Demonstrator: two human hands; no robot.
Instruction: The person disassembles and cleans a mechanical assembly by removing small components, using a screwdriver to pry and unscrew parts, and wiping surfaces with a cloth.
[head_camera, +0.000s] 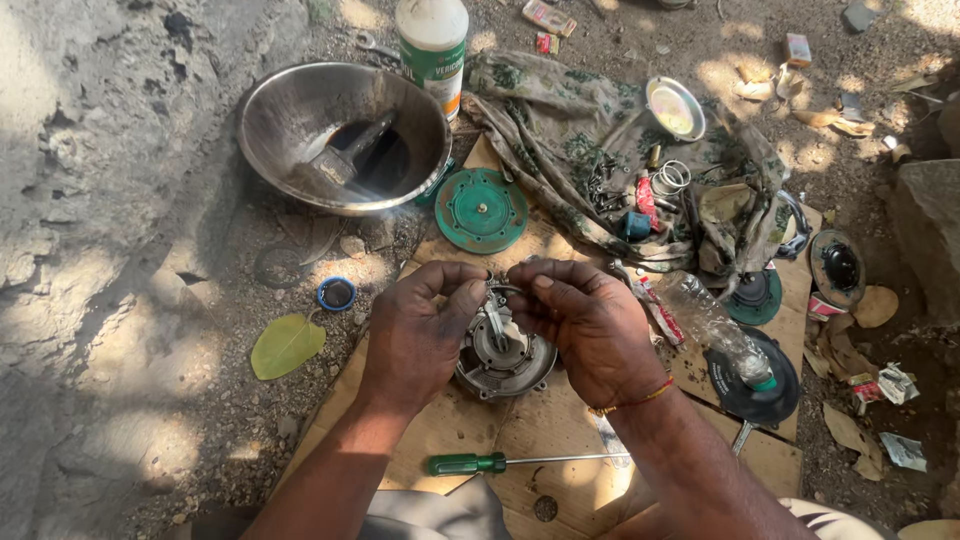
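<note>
A round grey metal clutch-like part (505, 362) lies on a sheet of cardboard (560, 425) on the ground. My left hand (418, 330) and my right hand (585, 325) hover over its top, fingertips pinched together on a small piece at its centre. What the fingers grip is too small to make out. Both hands are dark with grease. A green-handled screwdriver (470, 463) lies on the cardboard just in front of my wrists.
A steel bowl (300, 110) with dark liquid and a brush stands at the back left. A green disc (482, 210), a white bottle (433, 45), a cloth (560, 130) with springs and small parts, a clear plastic bottle (710, 325) and black discs lie around.
</note>
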